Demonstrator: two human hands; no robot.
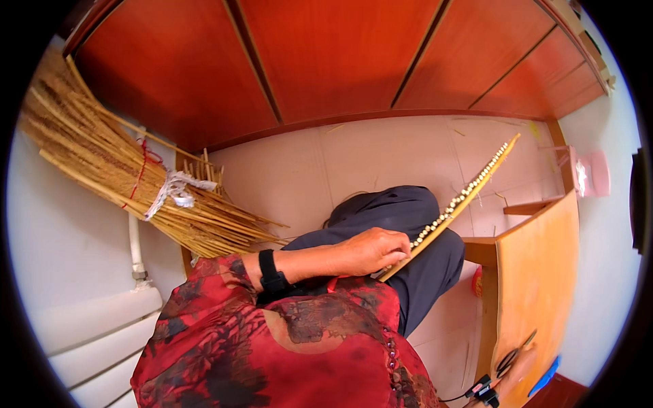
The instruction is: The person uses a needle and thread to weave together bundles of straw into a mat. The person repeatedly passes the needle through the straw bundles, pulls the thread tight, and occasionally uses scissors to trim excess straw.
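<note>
Holding long, yellow, bead-edged strip (468, 201) by near end in closed left hand (374, 250), left of tan wooden surface (544, 251), slanting forward-right from grip; resting right hand (520, 370) at dark scissors (515, 353) over surface, unable to confirm hold.

A reddish-brown wooden cabinet (333, 54) spanned the upper field, its front divided by dark vertical seams. At left, a sheaf of dried stalks (75, 126) slanted beside it, bound with a white cloth strip (170, 192) and red cord (142, 170). Below the sheaf, a white pipe (135, 241) met a white radiator (102, 319) at the wall (75, 231). Stray stalk fragments (502, 198) lay on the pale pink tiled floor (286, 163). At right stood a light-brown wooden table (544, 258); past its far end was a pink object (598, 173), its kind unclear.
</note>
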